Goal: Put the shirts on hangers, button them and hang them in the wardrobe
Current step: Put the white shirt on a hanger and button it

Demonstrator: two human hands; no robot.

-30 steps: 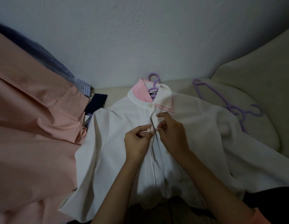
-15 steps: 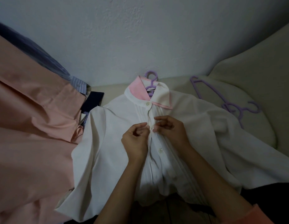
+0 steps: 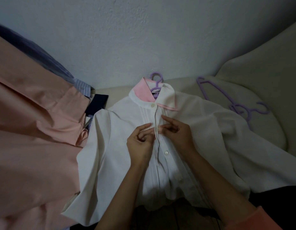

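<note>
I see my left hand (image 3: 140, 143) and right hand (image 3: 175, 133) side by side, each grip pinching the front strip of the thin white shirt with a pink collar (image 3: 210, 130), which lies flat on the cream sofa (image 3: 260, 77), its length running away from me up to the purple plastic hanger (image 3: 155, 80).

Left hand (image 3: 140, 145) and right hand (image 3: 177, 132) pinching white shirt (image 3: 110, 146) placket.

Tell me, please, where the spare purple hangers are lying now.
In the head view, the spare purple hangers lie at the right on the cream cushion, just beyond the white shirt sleeve.
</note>
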